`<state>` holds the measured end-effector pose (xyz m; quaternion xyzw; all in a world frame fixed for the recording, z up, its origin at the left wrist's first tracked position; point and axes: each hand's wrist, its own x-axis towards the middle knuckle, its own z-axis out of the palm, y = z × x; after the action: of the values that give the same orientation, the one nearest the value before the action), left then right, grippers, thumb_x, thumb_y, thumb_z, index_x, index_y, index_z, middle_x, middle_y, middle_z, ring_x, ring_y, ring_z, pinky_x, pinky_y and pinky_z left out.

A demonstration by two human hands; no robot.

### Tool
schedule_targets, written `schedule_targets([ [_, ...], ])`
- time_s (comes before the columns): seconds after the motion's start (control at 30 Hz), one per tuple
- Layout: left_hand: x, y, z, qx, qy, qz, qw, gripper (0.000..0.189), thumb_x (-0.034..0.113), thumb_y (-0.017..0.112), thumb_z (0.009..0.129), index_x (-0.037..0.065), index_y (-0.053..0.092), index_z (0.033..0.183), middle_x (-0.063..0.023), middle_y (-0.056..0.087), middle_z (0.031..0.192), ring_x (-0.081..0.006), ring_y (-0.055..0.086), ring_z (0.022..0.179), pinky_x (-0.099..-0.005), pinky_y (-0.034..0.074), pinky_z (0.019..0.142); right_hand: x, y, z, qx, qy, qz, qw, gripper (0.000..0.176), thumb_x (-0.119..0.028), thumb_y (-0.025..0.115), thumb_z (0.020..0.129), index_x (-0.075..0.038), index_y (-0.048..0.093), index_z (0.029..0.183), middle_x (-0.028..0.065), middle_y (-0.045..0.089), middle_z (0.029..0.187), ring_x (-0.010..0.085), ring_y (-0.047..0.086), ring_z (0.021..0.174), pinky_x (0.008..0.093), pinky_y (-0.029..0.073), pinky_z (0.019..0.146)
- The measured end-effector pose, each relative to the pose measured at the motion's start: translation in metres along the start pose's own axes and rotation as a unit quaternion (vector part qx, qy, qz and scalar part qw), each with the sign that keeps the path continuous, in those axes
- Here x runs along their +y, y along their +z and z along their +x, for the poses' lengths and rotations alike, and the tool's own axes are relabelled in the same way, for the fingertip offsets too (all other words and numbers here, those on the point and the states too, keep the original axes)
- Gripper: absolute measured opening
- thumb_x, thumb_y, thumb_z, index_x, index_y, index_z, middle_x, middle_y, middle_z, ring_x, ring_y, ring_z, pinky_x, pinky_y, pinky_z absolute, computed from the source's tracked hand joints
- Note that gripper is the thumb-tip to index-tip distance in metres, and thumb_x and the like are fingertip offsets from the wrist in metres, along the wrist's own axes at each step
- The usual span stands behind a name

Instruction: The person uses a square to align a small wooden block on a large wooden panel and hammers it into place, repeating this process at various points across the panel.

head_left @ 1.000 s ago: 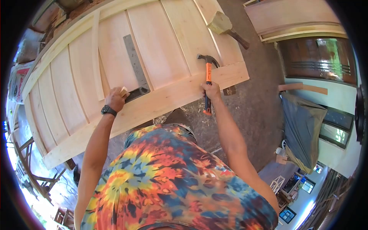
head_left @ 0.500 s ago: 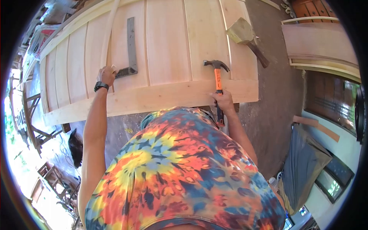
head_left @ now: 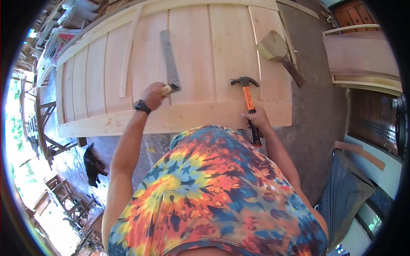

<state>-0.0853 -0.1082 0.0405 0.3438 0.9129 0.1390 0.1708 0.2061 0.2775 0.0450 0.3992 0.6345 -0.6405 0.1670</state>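
Observation:
My left hand (head_left: 154, 96), a dark watch at its wrist, is closed around the short stock of a metal try square (head_left: 170, 59). The square's long blade points away from me over the pale plank panel (head_left: 192, 55), slightly blurred. My right hand (head_left: 258, 120) grips a claw hammer (head_left: 247, 96) by its orange and black handle, head up, near the panel's front rail (head_left: 205, 113). Left of the square lies a narrow wooden strip (head_left: 130, 55). Beyond the hammer, a wooden mallet (head_left: 273, 46) with a dark handle rests at the panel's right side.
Boards (head_left: 358, 53) are stacked at the right, above a dark wooden cabinet or door. A grey-covered object (head_left: 346, 200) leans at lower right. On the floor at left lies a black animal-like shape (head_left: 93, 165), close to a wooden trestle (head_left: 47, 128). Bags (head_left: 57, 47) stand at far left.
My left hand has left the end of the wooden strip and moved right with the try square, whose blade now tilts. The hammer stays in my right hand; the whole view has shifted slightly.

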Motion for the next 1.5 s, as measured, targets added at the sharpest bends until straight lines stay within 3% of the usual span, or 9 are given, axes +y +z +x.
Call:
schedule_targets([
  [0.07, 0.035, 0.017, 0.003, 0.024, 0.059, -0.033, 0.997, 0.045, 0.019, 0.082, 0.079, 0.008, 0.063, 0.118, -0.0147, 0.066, 0.112, -0.0361, 0.061, 0.108, -0.0469, 0.05, 0.093, 0.005, -0.001, 0.002, -0.003, -0.006, 0.006, 1.0, 0.023, -0.012, 0.078, 0.084, -0.004, 0.057, 0.086, 0.0028, 0.058, 0.062, 0.0122, 0.056, 0.047, 0.0286, 0.047, 0.043],
  [0.1, 0.048, 0.025, 0.007, -0.005, 0.053, -0.052, 0.997, 0.047, 0.018, 0.081, 0.079, 0.009, 0.063, 0.121, -0.0142, 0.066, 0.117, -0.0357, 0.06, 0.112, -0.0463, 0.05, 0.097, 0.007, -0.002, 0.003, -0.005, -0.01, 0.011, 1.0, 0.023, -0.012, 0.078, 0.084, -0.003, 0.058, 0.086, 0.0029, 0.058, 0.062, 0.0122, 0.056, 0.047, 0.0286, 0.047, 0.043],
  [0.2, 0.08, 0.04, 0.01, 0.014, 0.072, -0.052, 0.996, 0.041, 0.016, 0.079, 0.078, 0.018, 0.069, 0.117, -0.0094, 0.065, 0.118, -0.0318, 0.061, 0.113, -0.0449, 0.055, 0.091, 0.005, -0.002, 0.003, -0.004, -0.011, -0.001, 1.0, 0.022, -0.012, 0.079, 0.083, -0.003, 0.058, 0.084, 0.0031, 0.059, 0.061, 0.0123, 0.056, 0.046, 0.0285, 0.047, 0.043],
  [0.37, 0.109, 0.038, 0.013, -0.003, 0.072, -0.075, 0.995, 0.034, 0.018, 0.08, 0.077, 0.016, 0.07, 0.109, -0.0087, 0.064, 0.112, -0.0311, 0.061, 0.112, -0.0442, 0.054, 0.09, 0.008, -0.002, 0.007, 0.006, -0.026, 0.0, 1.0, 0.022, -0.011, 0.079, 0.083, -0.004, 0.059, 0.079, 0.0032, 0.059, 0.059, 0.0124, 0.056, 0.045, 0.0287, 0.047, 0.042],
  [0.47, 0.111, 0.038, 0.014, -0.002, 0.079, -0.071, 0.994, 0.032, 0.018, 0.081, 0.076, 0.015, 0.071, 0.107, -0.0085, 0.064, 0.11, -0.0314, 0.061, 0.109, -0.044, 0.054, 0.089, 0.014, -0.003, 0.008, 0.003, -0.011, 0.006, 1.0, 0.023, -0.013, 0.08, 0.081, -0.003, 0.06, 0.082, 0.0034, 0.061, 0.063, 0.013, 0.058, 0.049, 0.0305, 0.05, 0.046],
  [0.8, 0.111, 0.045, 0.023, -0.018, 0.073, -0.092, 0.993, 0.029, 0.015, 0.079, 0.077, 0.013, 0.072, 0.104, -0.0112, 0.061, 0.103, -0.0336, 0.058, 0.106, -0.0443, 0.051, 0.093, -0.003, -0.001, -0.002, -0.007, 0.007, 0.019, 1.0, 0.021, -0.01, 0.079, 0.083, -0.005, 0.058, 0.084, 0.0027, 0.059, 0.062, 0.0112, 0.056, 0.048, 0.0275, 0.047, 0.043],
  [1.03, 0.116, 0.045, 0.026, -0.037, 0.038, -0.103, 0.993, 0.03, 0.016, 0.08, 0.077, 0.012, 0.071, 0.105, -0.0113, 0.061, 0.103, -0.0336, 0.057, 0.106, -0.0445, 0.05, 0.093, -0.003, -0.002, -0.003, -0.014, 0.016, 0.041, 0.999, 0.021, -0.012, 0.078, 0.084, -0.005, 0.058, 0.085, 0.0027, 0.06, 0.062, 0.0121, 0.057, 0.048, 0.0281, 0.048, 0.044],
  [1.5, 0.114, 0.052, 0.025, -0.015, 0.061, -0.119, 0.991, 0.028, 0.012, 0.08, 0.078, 0.01, 0.07, 0.104, -0.0126, 0.06, 0.103, -0.0346, 0.056, 0.104, -0.0443, 0.048, 0.093, -0.002, -0.003, 0.0, -0.015, 0.01, 0.019, 1.0, 0.021, -0.011, 0.078, 0.084, -0.005, 0.058, 0.085, 0.0033, 0.06, 0.063, 0.0123, 0.057, 0.048, 0.0283, 0.048, 0.043],
])
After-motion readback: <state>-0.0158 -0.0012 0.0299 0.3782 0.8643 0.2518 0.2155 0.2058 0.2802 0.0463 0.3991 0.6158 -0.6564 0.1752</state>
